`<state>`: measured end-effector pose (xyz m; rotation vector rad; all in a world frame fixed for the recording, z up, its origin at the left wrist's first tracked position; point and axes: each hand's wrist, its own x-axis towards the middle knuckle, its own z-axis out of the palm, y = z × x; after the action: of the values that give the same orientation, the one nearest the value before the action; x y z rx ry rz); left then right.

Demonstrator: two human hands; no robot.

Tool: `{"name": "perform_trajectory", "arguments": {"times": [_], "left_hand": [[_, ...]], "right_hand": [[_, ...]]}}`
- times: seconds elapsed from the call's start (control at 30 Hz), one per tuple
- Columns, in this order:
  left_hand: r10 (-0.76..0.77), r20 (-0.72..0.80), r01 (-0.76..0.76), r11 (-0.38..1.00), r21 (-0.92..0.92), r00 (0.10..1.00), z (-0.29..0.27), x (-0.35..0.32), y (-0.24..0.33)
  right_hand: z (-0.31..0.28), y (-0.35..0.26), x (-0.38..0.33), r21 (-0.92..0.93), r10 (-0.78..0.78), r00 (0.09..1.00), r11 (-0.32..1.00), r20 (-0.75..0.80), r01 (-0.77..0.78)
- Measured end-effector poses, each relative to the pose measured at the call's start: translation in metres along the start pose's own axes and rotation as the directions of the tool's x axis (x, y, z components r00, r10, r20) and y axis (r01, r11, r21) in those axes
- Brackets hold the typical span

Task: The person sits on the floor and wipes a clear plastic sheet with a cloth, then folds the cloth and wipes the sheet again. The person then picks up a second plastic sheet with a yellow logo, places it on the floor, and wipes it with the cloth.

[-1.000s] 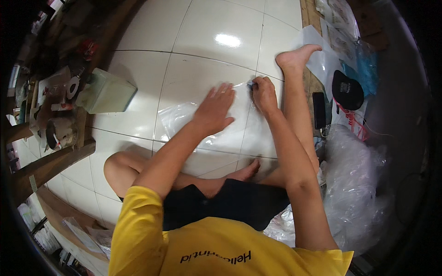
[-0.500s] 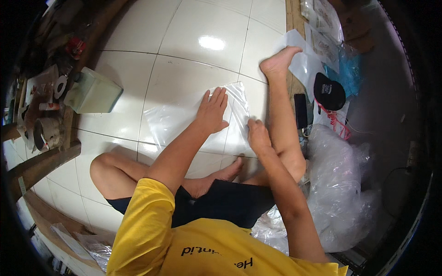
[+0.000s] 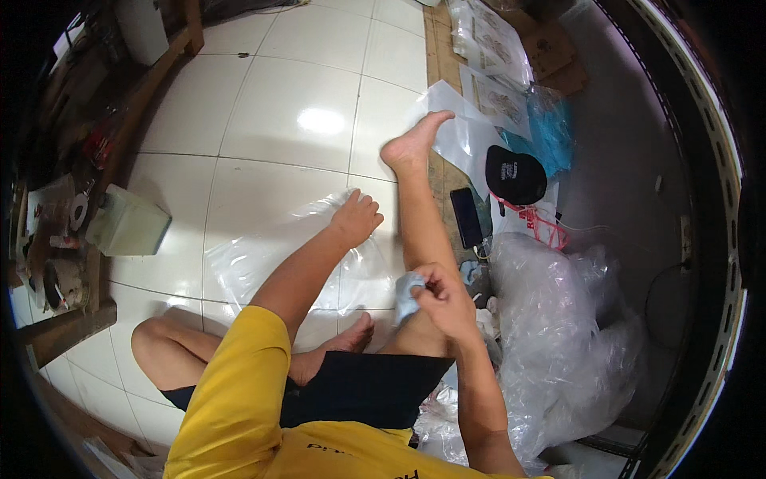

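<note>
A clear plastic sheet point(image 3: 263, 259), possibly a flat bag, lies wrinkled on the tiled floor in front of me. At its far right corner is my left hand point(image 3: 357, 218), its fingers curled in on the sheet's edge. My right hand point(image 3: 444, 302) is raised over my right thigh, to the right of the sheet. Thumb and fingers there pinch a crumpled pale blue cloth point(image 3: 408, 296), which hangs toward the left. The palm side of my left hand is hidden from view.
Right of my leg lie a phone point(image 3: 466, 217), a black cap point(image 3: 515, 175) and a big heap of clear plastic point(image 3: 550, 327). A whitish sheet point(image 3: 452, 120) sits by my right foot. A translucent jerrycan point(image 3: 130, 222) stands at left beside a wooden shelf point(image 3: 104, 318).
My right hand has left the sheet's right edge and now holds the pale blue cloth. My left hand went from flat on the plastic to curled at its corner. The view has shifted.
</note>
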<state>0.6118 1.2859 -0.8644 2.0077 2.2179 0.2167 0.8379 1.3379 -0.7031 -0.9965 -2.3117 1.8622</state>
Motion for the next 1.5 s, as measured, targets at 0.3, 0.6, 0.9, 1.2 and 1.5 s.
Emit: {"name": "perform_trajectory", "arguments": {"times": [0.3,0.6,0.9,1.2,1.5], "left_hand": [[0.034,0.044,-0.030,0.996,-0.087,0.998,-0.091,-0.058,-0.018],[0.082,-0.148,-0.088,0.996,-0.033,0.986,-0.302,-0.153,0.033],[0.068,-0.035,-0.053,0.288,-0.956,0.997,-0.349,-0.221,0.007],[0.066,0.265,0.242,0.244,-0.939,0.962,-0.196,-0.212,0.054],[-0.439,0.265,0.389,0.220,-0.895,0.859,-0.084,-0.280,-0.021]], "right_hand": [[-0.022,-0.005,-0.014,0.671,0.097,0.946,0.728,-0.310,0.145],[0.028,-0.139,-0.014,-0.442,-0.527,0.845,0.738,0.097,0.511],[-0.038,-0.205,-0.098,-0.106,-0.452,0.837,0.858,0.309,0.502],[-0.139,-0.101,-0.138,-0.180,-0.137,0.990,0.975,-0.030,0.130],[-0.119,0.003,-0.181,-0.118,0.273,0.952,0.950,-0.135,-0.289]]}}
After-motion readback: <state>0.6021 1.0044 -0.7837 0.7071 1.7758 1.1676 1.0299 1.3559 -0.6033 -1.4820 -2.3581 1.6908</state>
